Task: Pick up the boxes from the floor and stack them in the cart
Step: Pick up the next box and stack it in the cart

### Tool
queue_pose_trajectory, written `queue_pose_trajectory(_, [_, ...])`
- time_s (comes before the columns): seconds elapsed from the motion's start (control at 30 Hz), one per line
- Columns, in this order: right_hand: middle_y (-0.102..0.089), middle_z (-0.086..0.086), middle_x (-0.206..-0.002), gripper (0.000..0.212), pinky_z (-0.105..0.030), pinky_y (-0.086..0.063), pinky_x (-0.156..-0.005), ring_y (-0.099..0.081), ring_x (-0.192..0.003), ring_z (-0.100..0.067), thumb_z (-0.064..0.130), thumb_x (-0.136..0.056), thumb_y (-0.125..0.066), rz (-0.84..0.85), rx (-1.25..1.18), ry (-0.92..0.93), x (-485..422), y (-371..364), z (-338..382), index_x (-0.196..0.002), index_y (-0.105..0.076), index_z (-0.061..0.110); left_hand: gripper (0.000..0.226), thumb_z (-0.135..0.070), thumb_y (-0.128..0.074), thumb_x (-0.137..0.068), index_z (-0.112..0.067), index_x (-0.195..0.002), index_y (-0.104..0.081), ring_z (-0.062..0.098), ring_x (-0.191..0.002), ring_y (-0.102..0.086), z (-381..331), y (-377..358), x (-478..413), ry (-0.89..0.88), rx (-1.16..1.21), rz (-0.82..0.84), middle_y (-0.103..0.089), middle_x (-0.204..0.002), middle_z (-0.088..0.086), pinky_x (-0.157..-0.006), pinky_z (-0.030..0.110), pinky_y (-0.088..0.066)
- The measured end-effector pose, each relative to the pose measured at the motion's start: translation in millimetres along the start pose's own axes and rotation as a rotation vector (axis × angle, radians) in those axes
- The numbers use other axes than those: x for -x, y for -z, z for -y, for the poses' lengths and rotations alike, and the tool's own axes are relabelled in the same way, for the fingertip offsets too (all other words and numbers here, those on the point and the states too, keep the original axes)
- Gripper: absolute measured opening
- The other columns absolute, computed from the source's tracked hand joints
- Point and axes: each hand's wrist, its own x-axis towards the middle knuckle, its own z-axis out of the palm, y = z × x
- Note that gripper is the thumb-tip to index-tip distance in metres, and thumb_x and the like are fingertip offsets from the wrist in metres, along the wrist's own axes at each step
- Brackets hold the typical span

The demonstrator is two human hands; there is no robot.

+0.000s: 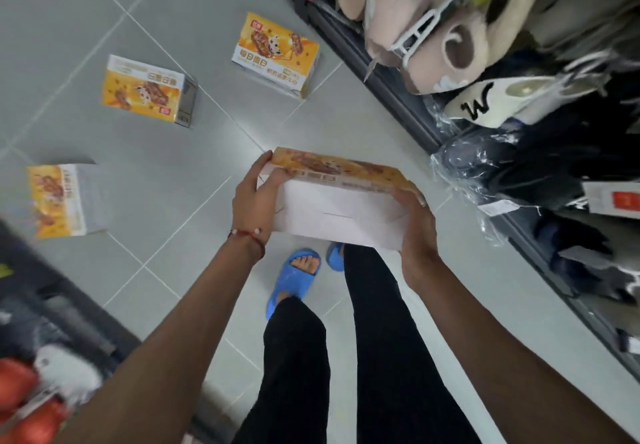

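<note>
I hold an orange-and-white snack box (337, 211) above the grey tiled floor, its white underside facing me. My left hand (254, 201) grips its left end, thumb on top. My right hand (417, 235) grips its right end. Three more boxes of the same kind lie on the floor: one (277, 53) far ahead by the shelf base, one (149, 90) to its left, one (65, 199) at the left, blurred. No cart is in view.
A shelf rack (398, 97) hung with slippers and packaged shoes runs along the right. Another rack with red and white goods (41, 384) fills the lower left corner. My legs and blue sandals (294, 280) stand below the held box.
</note>
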Motion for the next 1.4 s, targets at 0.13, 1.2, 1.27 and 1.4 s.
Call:
queue_pose_trajectory(0.13, [-0.072, -0.001, -0.127, 0.072, -0.051, -0.041, -0.117, -0.062, -0.127, -0.025, 0.042, -0.074, -0.072, -0.013, -0.134, 0.101, 83.5, 20.8, -1.8, -0.143, -0.059, 0.028, 0.052, -0.030, -0.072, -0.081, -0.033, -0.132, -0.063, 0.011, -0.111, -0.064, -22.1, 25.3, 62.2, -0.123, -0.020, 0.128, -0.071, -0.120, -0.004, -0.086, 0.018, -0.046])
queue_pose_trajectory(1.2, [-0.074, 0.007, -0.116, 0.053, -0.025, -0.050, -0.085, -0.070, -0.101, -0.006, 0.018, -0.079, -0.070, -0.897, -1.113, 0.446, 530.3, 371.9, -298.4, -0.131, -0.061, 0.020, 0.063, -0.027, -0.069, -0.080, -0.019, -0.139, -0.051, 0.017, -0.114, -0.065, 103.0, -137.9, 610.0, -0.611, -0.666, 1.256, -0.066, -0.127, 0.002, -0.095, 0.031, -0.052])
queue_pose_trajectory(1.27, [-0.074, 0.014, -0.107, 0.049, -0.021, -0.049, -0.082, -0.070, -0.096, 0.000, 0.016, -0.082, -0.069, -0.947, -1.135, 0.456, 547.7, 399.2, -324.7, -0.129, -0.060, 0.020, 0.062, -0.024, -0.069, -0.080, -0.017, -0.140, -0.051, 0.014, -0.111, -0.066, 133.1, -154.5, 641.9, -0.604, -0.686, 1.314, -0.067, -0.126, 0.002, -0.089, 0.024, -0.053])
queue_pose_trajectory(1.4, [-0.074, 0.009, -0.114, 0.058, -0.019, -0.051, -0.081, -0.070, -0.103, -0.006, 0.024, -0.073, -0.070, -1.055, -1.197, 0.431, 579.0, 444.4, -373.1, -0.130, -0.059, 0.022, 0.049, -0.003, -0.063, -0.091, -0.012, -0.137, -0.050, 0.001, -0.094, -0.069, 186.1, -186.9, 704.1, -0.575, -0.726, 1.458, -0.069, -0.112, -0.005, -0.076, 0.012, -0.051])
